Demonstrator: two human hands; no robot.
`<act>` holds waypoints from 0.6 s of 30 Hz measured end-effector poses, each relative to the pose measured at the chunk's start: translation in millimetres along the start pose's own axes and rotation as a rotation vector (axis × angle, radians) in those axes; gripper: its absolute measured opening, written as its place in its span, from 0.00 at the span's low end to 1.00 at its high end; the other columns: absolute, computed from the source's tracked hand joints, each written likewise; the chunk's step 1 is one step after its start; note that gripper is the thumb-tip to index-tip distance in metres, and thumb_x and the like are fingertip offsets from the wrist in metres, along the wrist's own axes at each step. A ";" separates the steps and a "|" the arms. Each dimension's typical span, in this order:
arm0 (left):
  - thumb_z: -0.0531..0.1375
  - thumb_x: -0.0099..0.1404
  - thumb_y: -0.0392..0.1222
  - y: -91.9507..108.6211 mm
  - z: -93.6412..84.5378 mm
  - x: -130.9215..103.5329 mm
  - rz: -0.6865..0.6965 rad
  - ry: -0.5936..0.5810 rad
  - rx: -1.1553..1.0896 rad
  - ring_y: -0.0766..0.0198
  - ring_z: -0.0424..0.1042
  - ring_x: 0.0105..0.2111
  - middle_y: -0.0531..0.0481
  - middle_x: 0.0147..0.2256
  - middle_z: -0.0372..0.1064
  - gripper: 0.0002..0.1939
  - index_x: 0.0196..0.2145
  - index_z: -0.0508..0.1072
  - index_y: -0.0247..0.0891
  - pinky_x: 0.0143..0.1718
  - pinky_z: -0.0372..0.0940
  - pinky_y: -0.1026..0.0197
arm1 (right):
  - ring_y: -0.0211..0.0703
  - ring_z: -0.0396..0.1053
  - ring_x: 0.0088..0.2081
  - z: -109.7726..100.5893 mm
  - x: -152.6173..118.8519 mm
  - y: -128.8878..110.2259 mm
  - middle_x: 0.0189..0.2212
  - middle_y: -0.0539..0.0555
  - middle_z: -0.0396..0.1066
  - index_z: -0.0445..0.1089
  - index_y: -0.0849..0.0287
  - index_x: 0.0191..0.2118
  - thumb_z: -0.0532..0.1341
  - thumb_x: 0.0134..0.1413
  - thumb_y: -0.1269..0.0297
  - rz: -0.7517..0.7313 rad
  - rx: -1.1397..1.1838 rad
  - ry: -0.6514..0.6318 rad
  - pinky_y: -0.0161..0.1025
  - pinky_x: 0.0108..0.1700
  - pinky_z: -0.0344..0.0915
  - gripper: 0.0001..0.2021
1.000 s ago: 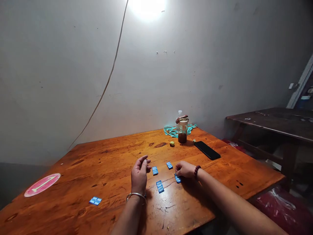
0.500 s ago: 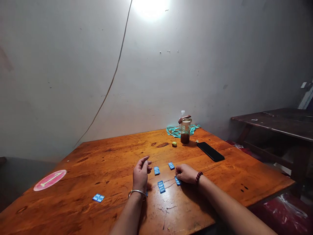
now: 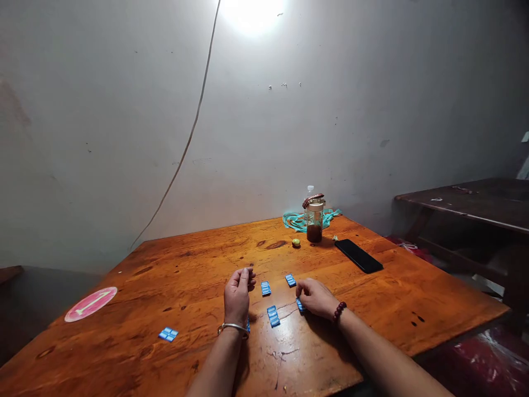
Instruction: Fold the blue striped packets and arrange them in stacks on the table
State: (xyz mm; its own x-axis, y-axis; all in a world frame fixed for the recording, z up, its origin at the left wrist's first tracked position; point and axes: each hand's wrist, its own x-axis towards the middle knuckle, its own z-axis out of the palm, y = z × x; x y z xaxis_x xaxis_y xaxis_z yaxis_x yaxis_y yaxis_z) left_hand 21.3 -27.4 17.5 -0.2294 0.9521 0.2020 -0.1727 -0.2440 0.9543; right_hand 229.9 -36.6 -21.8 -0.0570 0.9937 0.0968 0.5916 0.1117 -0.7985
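My left hand (image 3: 237, 293), a bangle at the wrist, hovers over the table with thumb against curled fingers; whatever they may hold is hidden. My right hand (image 3: 316, 298), wearing a dark red bead bracelet, has its fingers pinched down on a small blue striped piece (image 3: 300, 306), partly covered by them. Similar flat blue pieces with pale stripes lie between the hands: one near the left fingertips (image 3: 265, 288), one beyond the right hand (image 3: 290, 280), and one closer to me (image 3: 273, 316). Another blue edge peeks out beside my left wrist.
On the wooden table (image 3: 206, 248) are a blue four-part piece (image 3: 168, 334), a pink oval marked 1 (image 3: 91, 304), a black phone (image 3: 358, 256), a bottle with dark liquid (image 3: 314, 226), a small yellowish item (image 3: 296, 242) and a turquoise strap (image 3: 293, 220). A dark table (image 3: 467, 201) stands right.
My left thumb and fingers have drawn closer together. The right fingers have shifted slightly over the blue piece. The view has turned a little to the left.
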 end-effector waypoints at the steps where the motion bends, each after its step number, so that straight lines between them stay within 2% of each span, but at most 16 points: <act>1: 0.57 0.51 0.50 5.7 0.6 -1.8 0.004 -0.003 -0.022 0.70 0.65 0.22 0.52 0.23 0.67 0.14 0.26 0.70 0.35 0.24 0.59 0.67 | 0.32 0.57 0.22 -0.6 1.8 1.8 0.19 0.47 0.61 0.65 0.60 0.23 0.54 0.39 0.73 0.018 0.057 0.025 0.29 0.23 0.48 0.04; 5: 0.56 0.53 0.49 37.1 7.9 -13.8 0.053 -0.027 -0.131 0.71 0.62 0.21 0.55 0.21 0.64 0.13 0.21 0.67 0.37 0.25 0.58 0.68 | 0.30 0.52 0.16 -8.3 10.5 9.9 0.16 0.44 0.56 0.61 0.60 0.25 0.51 0.45 0.63 0.101 0.282 0.142 0.29 0.19 0.48 0.07; 8: 0.55 0.56 0.47 61.5 17.3 -27.3 0.095 -0.173 -0.157 0.72 0.58 0.20 0.56 0.19 0.60 0.14 0.19 0.64 0.37 0.23 0.55 0.68 | 0.29 0.46 0.14 -12.3 12.6 12.2 0.14 0.42 0.50 0.59 0.59 0.26 0.52 0.45 0.59 0.144 0.399 0.189 0.29 0.17 0.46 0.09; 12: 0.52 0.59 0.47 88.1 28.6 -44.8 0.143 -0.338 -0.081 0.72 0.53 0.17 0.55 0.15 0.54 0.19 0.14 0.61 0.37 0.19 0.50 0.66 | 0.28 0.45 0.14 -10.6 10.8 9.7 0.14 0.41 0.50 0.60 0.59 0.26 0.54 0.42 0.57 0.166 0.497 0.175 0.29 0.17 0.44 0.09; 15: 0.53 0.57 0.49 103.6 32.0 -57.4 0.170 -0.340 -0.081 0.70 0.49 0.16 0.55 0.13 0.48 0.20 0.12 0.58 0.39 0.18 0.49 0.64 | 0.28 0.45 0.14 -9.1 10.1 8.8 0.14 0.41 0.51 0.60 0.59 0.25 0.55 0.42 0.58 0.185 0.555 0.156 0.28 0.15 0.43 0.09; 18: 0.57 0.51 0.52 113.7 23.7 -75.6 0.169 -0.271 -0.069 0.67 0.51 0.15 0.54 0.12 0.47 0.20 0.10 0.59 0.42 0.17 0.51 0.61 | 0.27 0.45 0.13 -8.9 10.4 9.9 0.13 0.41 0.50 0.60 0.59 0.26 0.55 0.42 0.58 0.198 0.605 0.150 0.28 0.14 0.42 0.09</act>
State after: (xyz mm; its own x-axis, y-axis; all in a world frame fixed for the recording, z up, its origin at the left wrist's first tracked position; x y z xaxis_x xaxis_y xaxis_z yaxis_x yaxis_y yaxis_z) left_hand 41.7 -122.9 116.0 0.0013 0.9091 0.4167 -0.2201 -0.4062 0.8869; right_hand 242.3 -25.3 -23.4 0.1452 0.9886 -0.0398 0.0202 -0.0432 -0.9989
